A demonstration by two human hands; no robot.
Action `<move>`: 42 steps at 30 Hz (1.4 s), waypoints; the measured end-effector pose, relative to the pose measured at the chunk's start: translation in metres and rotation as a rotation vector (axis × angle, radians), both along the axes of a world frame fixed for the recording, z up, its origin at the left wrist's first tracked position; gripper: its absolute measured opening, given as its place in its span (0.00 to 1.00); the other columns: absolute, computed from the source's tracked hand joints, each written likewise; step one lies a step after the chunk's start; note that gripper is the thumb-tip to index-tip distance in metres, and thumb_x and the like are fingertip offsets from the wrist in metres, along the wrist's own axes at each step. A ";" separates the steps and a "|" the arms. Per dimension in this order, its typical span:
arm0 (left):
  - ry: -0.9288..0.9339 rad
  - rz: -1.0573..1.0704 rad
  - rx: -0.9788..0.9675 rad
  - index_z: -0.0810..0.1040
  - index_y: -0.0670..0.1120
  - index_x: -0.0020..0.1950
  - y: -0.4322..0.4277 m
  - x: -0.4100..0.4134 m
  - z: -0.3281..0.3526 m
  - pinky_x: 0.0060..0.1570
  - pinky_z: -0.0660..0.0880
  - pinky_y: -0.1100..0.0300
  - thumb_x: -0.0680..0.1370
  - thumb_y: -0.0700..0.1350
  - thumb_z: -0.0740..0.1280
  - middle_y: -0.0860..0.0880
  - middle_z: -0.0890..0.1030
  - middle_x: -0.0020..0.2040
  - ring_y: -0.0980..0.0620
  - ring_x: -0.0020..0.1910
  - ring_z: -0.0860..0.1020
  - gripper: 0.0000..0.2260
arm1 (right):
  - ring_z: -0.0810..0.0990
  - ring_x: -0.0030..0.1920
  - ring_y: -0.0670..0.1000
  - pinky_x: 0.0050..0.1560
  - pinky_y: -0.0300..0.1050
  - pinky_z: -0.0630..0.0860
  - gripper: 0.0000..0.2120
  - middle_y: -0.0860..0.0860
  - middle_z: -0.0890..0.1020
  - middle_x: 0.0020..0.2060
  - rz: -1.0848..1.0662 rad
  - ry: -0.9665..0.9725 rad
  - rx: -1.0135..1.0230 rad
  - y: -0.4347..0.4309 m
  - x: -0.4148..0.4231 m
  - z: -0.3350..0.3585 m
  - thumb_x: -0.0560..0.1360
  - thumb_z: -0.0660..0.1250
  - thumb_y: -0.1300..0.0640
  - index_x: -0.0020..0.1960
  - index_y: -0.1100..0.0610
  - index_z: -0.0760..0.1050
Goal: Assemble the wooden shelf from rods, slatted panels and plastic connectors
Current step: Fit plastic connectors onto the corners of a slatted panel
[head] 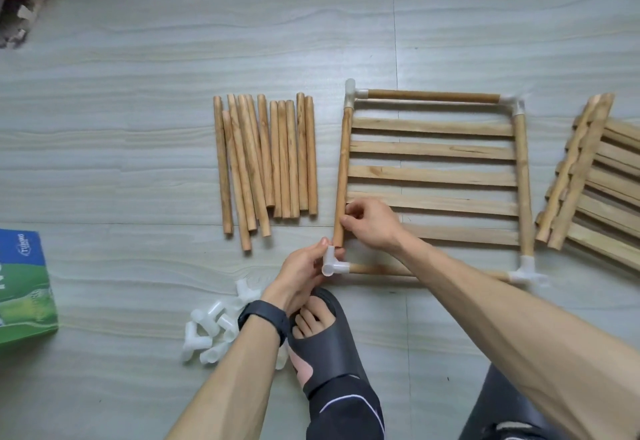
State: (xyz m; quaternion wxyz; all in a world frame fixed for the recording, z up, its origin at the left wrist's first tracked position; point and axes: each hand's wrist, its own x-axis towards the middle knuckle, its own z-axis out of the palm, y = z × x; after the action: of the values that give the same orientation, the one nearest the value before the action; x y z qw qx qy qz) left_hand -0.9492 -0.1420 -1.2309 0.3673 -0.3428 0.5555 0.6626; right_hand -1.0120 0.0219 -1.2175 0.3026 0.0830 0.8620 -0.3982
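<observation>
Nearest: a foot in a dark slipper [329, 346] on the floor [138, 41], a black wristband [264, 316] on the left arm, and just left of it a heap of spare connectors [209, 334] in white plastic. A green and blue box [24, 287] sits at the left edge. Left hand [299, 277] grip is closed round the corner connector [331, 264], fingers and thumb curled on it. That connector is already on the end of the bottom rod [377, 269]. Right hand [372, 223] grip pinches the side rod [343, 169] near its lower end. The rod tip is right at the connector's upright socket and looks just short of seated, but fingers hide the joint, so not sure. Step in hand, as I read it: closing the last corner of the frame around the slatted panel [433, 176], which lies flat on the floor inside the rods. The other three corners carry connectors. Handling: rods should be light, stiff, slightly rough wood, unlikely to slip. Take hold close to the end being pushed so the far joint isn't levered out. Connectors look hard and smooth, probably a tight friction fit needing a firm push, maybe a twist. Farther out, loose rods [266, 159] lie side by side left of the frame. To its right are stacked panels [595, 180], partly cut off.
</observation>
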 end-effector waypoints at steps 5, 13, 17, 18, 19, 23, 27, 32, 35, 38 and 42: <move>-0.005 0.032 0.119 0.81 0.39 0.60 0.007 -0.007 0.007 0.55 0.75 0.51 0.82 0.39 0.62 0.45 0.86 0.53 0.50 0.45 0.78 0.10 | 0.83 0.49 0.54 0.59 0.55 0.77 0.08 0.46 0.85 0.39 -0.106 0.006 -0.025 -0.018 -0.005 0.009 0.77 0.69 0.51 0.40 0.52 0.80; -0.150 0.119 0.229 0.74 0.42 0.44 0.021 -0.017 0.006 0.32 0.68 0.57 0.85 0.62 0.47 0.47 0.71 0.34 0.51 0.30 0.72 0.28 | 0.85 0.45 0.47 0.57 0.52 0.79 0.05 0.45 0.87 0.39 -0.086 -0.062 -0.063 -0.006 0.006 0.007 0.77 0.71 0.51 0.44 0.50 0.84; -0.116 0.171 0.167 0.76 0.46 0.52 0.027 -0.023 0.005 0.27 0.69 0.61 0.87 0.58 0.50 0.51 0.69 0.30 0.53 0.27 0.71 0.21 | 0.87 0.41 0.53 0.56 0.60 0.81 0.05 0.50 0.87 0.39 -0.181 -0.119 -0.191 -0.009 0.001 0.011 0.77 0.71 0.54 0.45 0.53 0.84; -0.095 0.164 0.132 0.77 0.47 0.53 0.028 -0.025 0.004 0.27 0.69 0.61 0.87 0.57 0.50 0.51 0.69 0.29 0.54 0.26 0.71 0.20 | 0.88 0.40 0.54 0.56 0.61 0.81 0.05 0.51 0.87 0.39 -0.195 -0.123 -0.196 -0.009 0.001 0.011 0.77 0.70 0.55 0.45 0.54 0.83; -0.074 0.131 0.080 0.77 0.46 0.52 0.030 -0.026 0.004 0.27 0.69 0.61 0.87 0.58 0.50 0.51 0.69 0.28 0.53 0.26 0.71 0.21 | 0.88 0.40 0.54 0.56 0.61 0.80 0.05 0.52 0.87 0.38 -0.202 -0.125 -0.194 -0.009 0.001 0.012 0.77 0.70 0.55 0.44 0.54 0.83; 0.006 -0.007 -0.173 0.76 0.44 0.47 0.034 -0.027 0.004 0.32 0.71 0.58 0.87 0.57 0.46 0.52 0.71 0.24 0.53 0.24 0.73 0.25 | 0.85 0.51 0.51 0.61 0.56 0.78 0.03 0.47 0.87 0.43 -0.236 -0.099 -0.155 -0.008 0.002 0.011 0.76 0.72 0.54 0.45 0.52 0.84; -0.129 0.124 0.059 0.75 0.46 0.53 0.035 -0.027 0.001 0.28 0.68 0.60 0.87 0.58 0.50 0.51 0.67 0.25 0.51 0.23 0.71 0.20 | 0.85 0.51 0.51 0.61 0.54 0.78 0.05 0.46 0.87 0.43 -0.258 -0.131 -0.159 -0.004 0.003 0.012 0.76 0.73 0.53 0.42 0.52 0.84; -0.139 0.125 0.124 0.74 0.45 0.48 0.028 -0.023 0.006 0.31 0.72 0.60 0.84 0.63 0.54 0.51 0.66 0.26 0.49 0.28 0.75 0.23 | 0.84 0.52 0.51 0.63 0.56 0.77 0.07 0.46 0.87 0.43 -0.292 -0.109 -0.202 -0.007 -0.002 0.019 0.75 0.73 0.50 0.40 0.51 0.82; -0.056 0.083 0.005 0.73 0.45 0.46 0.021 -0.036 0.021 0.30 0.70 0.58 0.83 0.65 0.54 0.50 0.68 0.25 0.51 0.25 0.71 0.25 | 0.83 0.50 0.52 0.63 0.59 0.75 0.12 0.45 0.85 0.39 -0.318 -0.028 -0.214 -0.013 -0.014 0.041 0.74 0.73 0.44 0.37 0.50 0.80; 0.037 -0.086 -0.008 0.74 0.45 0.52 0.019 -0.071 0.070 0.29 0.74 0.58 0.81 0.69 0.48 0.49 0.67 0.24 0.48 0.28 0.70 0.29 | 0.84 0.51 0.54 0.62 0.59 0.76 0.14 0.49 0.86 0.41 -0.344 0.033 -0.249 -0.014 -0.028 0.078 0.75 0.71 0.44 0.41 0.54 0.82; 0.258 -0.287 -0.121 0.78 0.46 0.55 0.033 -0.118 0.152 0.24 0.71 0.62 0.83 0.67 0.49 0.51 0.72 0.30 0.55 0.24 0.69 0.29 | 0.85 0.48 0.52 0.59 0.54 0.79 0.15 0.53 0.87 0.39 -0.405 0.093 -0.371 0.000 -0.057 0.140 0.78 0.71 0.45 0.44 0.57 0.85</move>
State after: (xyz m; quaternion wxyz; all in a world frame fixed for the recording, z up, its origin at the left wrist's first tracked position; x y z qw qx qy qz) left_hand -1.0670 -0.1085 -1.0790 0.3624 -0.1937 0.6801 0.6071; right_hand -1.0686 0.0219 -1.0777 0.1868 0.1786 0.7531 -0.6051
